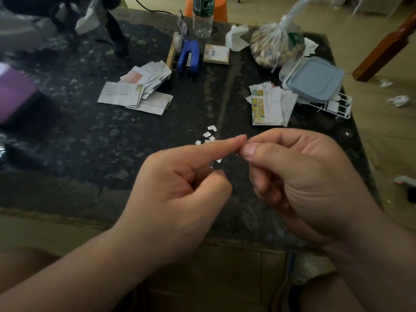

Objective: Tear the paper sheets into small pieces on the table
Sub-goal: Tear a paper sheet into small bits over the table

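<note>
The left hand (177, 190) and right hand (301, 174) touch fingertips just beside the torn scraps (208, 135); whether they pinch one is unclear.

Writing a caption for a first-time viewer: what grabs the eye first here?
The left hand and right hand fill the foreground, fingertips meeting above the dark table; anything pinched is hidden. Just beyond lie tiny white paper scraps, with a left paper stack and a right paper stack farther back.

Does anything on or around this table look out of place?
Yes: crumpled paper wads lie on the floor right of the table. The small scraps on the table fit the tearing job.
</note>
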### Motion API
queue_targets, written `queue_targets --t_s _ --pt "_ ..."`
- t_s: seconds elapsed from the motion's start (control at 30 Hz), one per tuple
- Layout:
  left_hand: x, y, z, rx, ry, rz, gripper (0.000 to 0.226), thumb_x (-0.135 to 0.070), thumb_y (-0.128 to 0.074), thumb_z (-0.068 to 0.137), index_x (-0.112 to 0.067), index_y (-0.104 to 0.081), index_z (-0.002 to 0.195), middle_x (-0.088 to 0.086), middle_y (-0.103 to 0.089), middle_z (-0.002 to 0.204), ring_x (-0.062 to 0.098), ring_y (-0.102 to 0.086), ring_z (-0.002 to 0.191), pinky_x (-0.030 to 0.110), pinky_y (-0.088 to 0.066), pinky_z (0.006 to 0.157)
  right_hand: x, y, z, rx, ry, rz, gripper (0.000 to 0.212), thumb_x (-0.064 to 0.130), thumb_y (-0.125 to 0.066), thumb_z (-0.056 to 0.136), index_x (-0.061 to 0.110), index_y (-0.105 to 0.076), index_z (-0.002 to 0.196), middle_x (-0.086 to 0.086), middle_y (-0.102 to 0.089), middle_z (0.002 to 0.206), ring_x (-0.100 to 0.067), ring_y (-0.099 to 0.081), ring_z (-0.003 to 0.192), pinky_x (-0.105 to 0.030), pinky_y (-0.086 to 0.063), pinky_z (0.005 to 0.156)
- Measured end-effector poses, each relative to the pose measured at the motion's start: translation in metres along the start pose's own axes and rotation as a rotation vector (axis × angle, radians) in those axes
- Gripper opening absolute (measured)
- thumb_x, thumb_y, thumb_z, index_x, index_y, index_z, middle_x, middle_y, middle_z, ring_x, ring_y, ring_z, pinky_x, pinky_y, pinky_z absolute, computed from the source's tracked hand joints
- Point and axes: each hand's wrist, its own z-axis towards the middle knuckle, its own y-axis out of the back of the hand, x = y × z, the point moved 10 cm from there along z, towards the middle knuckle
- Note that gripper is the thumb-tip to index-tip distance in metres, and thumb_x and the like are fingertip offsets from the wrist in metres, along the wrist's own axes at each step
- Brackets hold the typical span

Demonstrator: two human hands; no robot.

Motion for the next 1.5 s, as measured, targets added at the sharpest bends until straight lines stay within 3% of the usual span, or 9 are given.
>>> queue_targets --t_s 0.13,0.23,0.47,0.6,0.73,0.9,1.1,1.3,1.5 --pt "0.005 0.0 0.001 0.007 0.045 -0.01 0.036 -0.018 -0.062 0.085 -0.039 -0.075 0.111 0.006 -0.053 0.048 0.008 -0.04 0.039 0.023 -0.033 0.039 -0.004 0.003 0.003 -0.002 0.011 -0.029 0.01 0.014 -0.065 0.076 0.011 -0.072 0.069 -0.005 -0.05 0.045 -0.014 -0.038 0.039 -0.024 -0.03 0.039" --pt "0.013 0.0 0.001 0.01 0.112 -0.034 0.038 -0.016 -0.062 0.086 -0.044 -0.076 0.108 0.008 -0.053 0.046 0.013 -0.041 0.039 0.033 -0.031 0.039 -0.005 0.002 0.005 0.019 -0.001 -0.046 0.01 0.013 -0.064 0.074 0.009 -0.068 0.066 -0.006 -0.048 0.044 -0.015 -0.036 0.038 -0.023 -0.029 0.04" --pt "0.022 -0.003 0.003 0.017 0.201 -0.154 0.031 -0.018 -0.065 0.084 -0.037 -0.08 0.103 0.01 -0.045 0.042 0.02 -0.035 0.041 0.04 -0.028 0.041 -0.004 0.002 0.006 0.037 -0.014 -0.042 0.011 0.012 -0.062 0.072 0.011 -0.065 0.062 -0.007 -0.047 0.043 -0.016 -0.034 0.038 -0.021 -0.027 0.039" --pt "0.022 -0.001 0.005 0.013 0.209 -0.164 0.027 -0.019 -0.068 0.083 -0.032 -0.08 0.103 0.017 -0.045 0.044 0.02 -0.036 0.04 0.039 -0.028 0.042 0.002 0.0 0.003 0.07 0.041 -0.057 0.014 0.015 -0.066 0.08 0.014 -0.07 0.066 -0.007 -0.054 0.046 -0.012 -0.041 0.035 -0.017 -0.031 0.036" --pt "0.021 0.003 0.006 0.003 0.204 -0.142 0.02 -0.024 -0.072 0.084 -0.034 -0.082 0.097 0.017 -0.055 0.047 0.019 -0.044 0.038 0.039 -0.035 0.039 0.021 0.0 -0.001 0.03 0.236 -0.279 0.017 0.027 -0.077 0.081 0.012 -0.071 0.077 -0.005 -0.063 0.053 -0.009 -0.055 0.042 -0.017 -0.041 0.042" --pt "0.032 0.0 0.007 0.013 0.307 -0.363 0.012 -0.012 -0.073 0.077 -0.013 -0.082 0.085 -0.003 -0.054 0.04 0.007 -0.04 0.03 0.024 -0.037 0.041 0.014 0.0 0.007 0.077 0.162 -0.228 0.022 0.032 -0.079 0.077 0.013 -0.071 0.086 -0.008 -0.067 0.061 -0.012 -0.057 0.045 -0.02 -0.041 0.039" --pt "0.032 -0.015 0.0 0.048 0.418 -0.578 0.015 -0.011 -0.066 0.078 -0.009 -0.077 0.068 0.001 -0.055 0.041 0.003 -0.034 0.025 0.019 -0.032 0.034 0.005 -0.016 0.005 0.28 0.06 -0.045 0.014 0.017 -0.071 0.083 0.005 -0.078 0.085 -0.016 -0.071 0.069 -0.019 -0.06 0.048 -0.026 -0.047 0.04" --pt "0.037 -0.016 -0.004 -0.025 0.451 -0.446 0.018 -0.01 -0.064 0.072 -0.018 -0.076 0.062 0.0 -0.05 0.036 0.005 -0.038 0.026 0.021 -0.032 0.037 0.019 -0.013 0.001 0.187 0.195 -0.26 0.007 0.008 -0.075 0.08 0.001 -0.074 0.081 -0.013 -0.072 0.064 -0.023 -0.067 0.045 -0.03 -0.053 0.043" --pt "0.037 -0.014 -0.007 -0.04 0.426 -0.398 0.007 -0.017 -0.076 0.058 -0.021 -0.076 0.064 -0.005 -0.049 0.038 0.009 -0.038 0.029 0.026 -0.033 0.044 0.02 -0.013 0.0 0.177 0.213 -0.269 0.006 -0.001 -0.074 0.08 0.003 -0.075 0.076 -0.014 -0.07 0.058 -0.023 -0.065 0.04 -0.028 -0.052 0.04"
